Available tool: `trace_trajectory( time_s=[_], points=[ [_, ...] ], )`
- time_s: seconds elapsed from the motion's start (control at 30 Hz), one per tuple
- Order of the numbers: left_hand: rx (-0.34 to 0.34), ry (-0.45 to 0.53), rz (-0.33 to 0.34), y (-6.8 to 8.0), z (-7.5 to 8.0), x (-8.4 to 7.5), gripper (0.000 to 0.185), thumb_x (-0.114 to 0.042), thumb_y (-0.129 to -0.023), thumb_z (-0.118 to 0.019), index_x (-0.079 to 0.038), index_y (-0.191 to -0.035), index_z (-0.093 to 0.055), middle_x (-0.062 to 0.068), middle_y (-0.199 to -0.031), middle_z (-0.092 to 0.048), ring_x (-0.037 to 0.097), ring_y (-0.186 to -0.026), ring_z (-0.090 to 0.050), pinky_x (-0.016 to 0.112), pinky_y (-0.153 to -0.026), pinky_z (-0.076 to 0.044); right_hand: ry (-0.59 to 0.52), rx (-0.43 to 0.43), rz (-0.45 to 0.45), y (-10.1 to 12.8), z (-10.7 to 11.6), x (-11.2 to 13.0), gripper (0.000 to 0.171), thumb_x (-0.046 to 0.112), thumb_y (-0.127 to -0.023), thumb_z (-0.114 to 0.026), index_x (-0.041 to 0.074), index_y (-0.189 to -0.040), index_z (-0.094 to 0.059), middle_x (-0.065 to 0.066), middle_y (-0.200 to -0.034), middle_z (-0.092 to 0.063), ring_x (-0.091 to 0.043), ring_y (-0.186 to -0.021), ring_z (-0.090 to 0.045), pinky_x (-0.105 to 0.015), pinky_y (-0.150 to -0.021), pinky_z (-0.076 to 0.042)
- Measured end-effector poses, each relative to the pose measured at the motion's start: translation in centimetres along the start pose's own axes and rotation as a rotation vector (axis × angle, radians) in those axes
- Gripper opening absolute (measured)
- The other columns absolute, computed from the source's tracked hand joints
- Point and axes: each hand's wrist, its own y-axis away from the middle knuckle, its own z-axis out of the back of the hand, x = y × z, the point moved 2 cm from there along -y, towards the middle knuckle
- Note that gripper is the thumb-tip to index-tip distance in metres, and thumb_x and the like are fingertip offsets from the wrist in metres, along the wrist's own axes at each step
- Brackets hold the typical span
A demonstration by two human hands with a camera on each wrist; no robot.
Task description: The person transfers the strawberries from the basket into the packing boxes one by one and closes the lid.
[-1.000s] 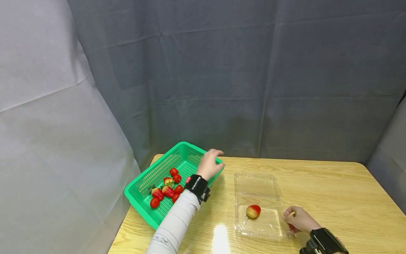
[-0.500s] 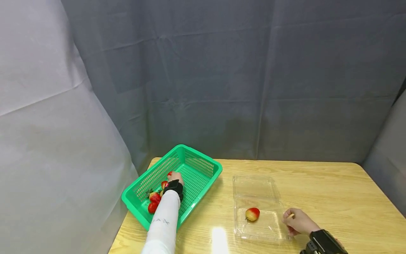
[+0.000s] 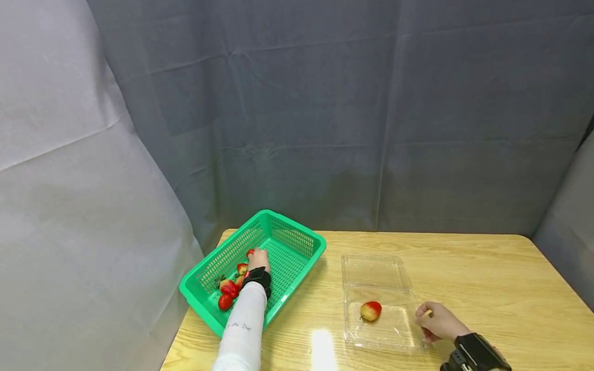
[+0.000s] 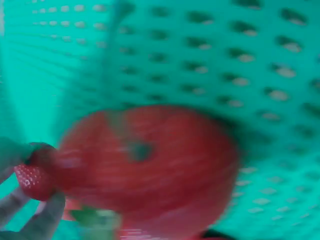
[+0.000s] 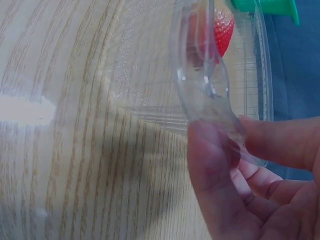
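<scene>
Your left hand (image 3: 258, 258) pinches a strawberry (image 4: 150, 165) in the green basket (image 3: 297, 238), lower left. Soft fruit: hold lightly by its sides. Right hand (image 3: 438, 322) pinches the clear clamshell (image 3: 377, 268) rim.

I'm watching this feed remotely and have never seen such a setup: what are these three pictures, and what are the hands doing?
No machine here: a person works with bare hands, wearing one camera on the head and one on each wrist. The head view looks down on a wooden table. On it stand a green basket of strawberries and an open clear plastic box holding one strawberry. The left hand reaches into the basket; its blurred wrist view shows fingertips touching a small strawberry, with a bigger one close to the lens. The right hand pinches the box's rim, seen close up in the right wrist view.
</scene>
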Motion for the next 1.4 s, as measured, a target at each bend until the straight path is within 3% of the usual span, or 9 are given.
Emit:
trace_trajectory(
  time_s=[0.07, 0.27, 0.37, 0.47, 0.67, 0.9, 1.2, 1.3, 1.4],
  points=[
    [-0.03, 0.049, -0.027, 0.6, 3.2, -2.4, 0.011, 0.009, -0.076, -0.062, 0.0, -0.081, -0.067, 0.019, -0.092, -0.057, 0.041, -0.081, -0.055, 0.048, -0.074, -0.045, 0.002, -0.003, 0.0, 0.0, 0.0, 0.0, 0.014, 0.002, -0.086, -0.055, -0.007, -0.092, -0.046, -0.007, -0.061, -0.048, -0.016, -0.052, -0.051, -0.029, -0.048, -0.05],
    [-0.229, 0.236, -0.299, 0.1, 10.0, -10.3, 0.02, 0.001, -0.071, -0.071, -0.004, -0.09, -0.066, 0.011, -0.094, -0.056, 0.033, -0.08, -0.054, 0.039, -0.076, -0.044, -0.004, 0.003, -0.001, -0.1, 0.0, 0.0, 0.015, 0.002, -0.086, -0.055, -0.008, -0.093, -0.046, -0.007, -0.06, -0.048, -0.016, -0.051, -0.051, -0.029, -0.049, -0.051],
    [-0.218, 0.328, -0.479, 1.2, 12.9, -15.6, 0.022, -0.003, -0.075, -0.07, -0.006, -0.097, -0.067, 0.009, -0.098, -0.057, 0.029, -0.085, -0.055, 0.036, -0.077, -0.045, -0.005, 0.006, -0.004, -0.1, 0.0, 0.0, 0.014, 0.002, -0.086, -0.055, -0.007, -0.093, -0.046, -0.007, -0.061, -0.048, -0.016, -0.052, -0.051, -0.029, -0.049, -0.051],
    [-0.179, 0.332, -0.679, 3.8, 13.8, -20.3, 0.022, -0.007, -0.075, -0.071, -0.009, -0.097, -0.067, 0.006, -0.1, -0.058, 0.024, -0.086, -0.056, 0.03, -0.076, -0.045, -0.009, 0.009, 0.0, -0.2, -0.1, -0.1, 0.014, 0.002, -0.086, -0.054, -0.007, -0.092, -0.046, -0.006, -0.061, -0.048, -0.015, -0.052, -0.051, -0.029, -0.049, -0.051],
    [0.023, 0.212, -0.964, 11.4, 9.2, -25.6, 0.022, -0.013, -0.077, -0.071, -0.013, -0.099, -0.067, -0.002, -0.095, -0.057, 0.008, -0.086, -0.053, 0.012, -0.078, -0.04, -0.02, 0.019, -0.008, -0.4, -0.3, -0.2, 0.014, 0.003, -0.086, -0.055, -0.007, -0.091, -0.046, -0.006, -0.06, -0.047, -0.015, -0.051, -0.051, -0.03, -0.049, -0.051],
    [0.239, -0.056, -1.036, 17.4, 1.7, -26.5, 0.024, -0.025, -0.075, -0.074, -0.024, -0.098, -0.068, -0.012, -0.088, -0.053, -0.002, -0.074, -0.046, 0.007, -0.066, -0.033, -0.03, 0.031, 0.009, -0.4, -0.4, 0.0, 0.015, 0.005, -0.087, -0.054, -0.007, -0.093, -0.047, -0.006, -0.059, -0.048, -0.016, -0.051, -0.052, -0.03, -0.05, -0.051],
    [0.279, -0.153, -1.05, 18.9, -1.5, -26.2, 0.025, -0.023, -0.072, -0.074, -0.029, -0.095, -0.069, -0.013, -0.084, -0.051, -0.003, -0.066, -0.044, 0.01, -0.06, -0.025, -0.017, 0.033, -0.008, -0.7, -0.5, -0.4, 0.014, 0.005, -0.088, -0.054, -0.007, -0.094, -0.048, -0.007, -0.063, -0.048, -0.017, -0.053, -0.053, -0.031, -0.051, -0.051],
    [0.345, -0.12, -1.026, 18.4, -1.2, -26.1, 0.032, -0.026, -0.075, -0.072, -0.029, -0.106, -0.065, -0.015, -0.094, -0.055, -0.006, -0.075, -0.048, 0.007, -0.066, -0.031, -0.01, 0.025, -0.008, -0.8, -0.4, -0.4, 0.014, 0.004, -0.088, -0.054, -0.007, -0.093, -0.048, -0.007, -0.063, -0.048, -0.017, -0.053, -0.053, -0.031, -0.051, -0.051],
    [0.431, -0.023, -0.97, 17.1, 0.8, -25.6, 0.045, -0.033, -0.079, -0.068, -0.026, -0.123, -0.057, -0.013, -0.113, -0.057, -0.004, -0.096, -0.052, 0.008, -0.08, -0.037, -0.011, 0.017, -0.006, -0.8, -0.5, -0.3, 0.013, 0.004, -0.087, -0.055, -0.006, -0.092, -0.048, -0.007, -0.062, -0.049, -0.016, -0.053, -0.053, -0.03, -0.05, -0.051]
  ],
)
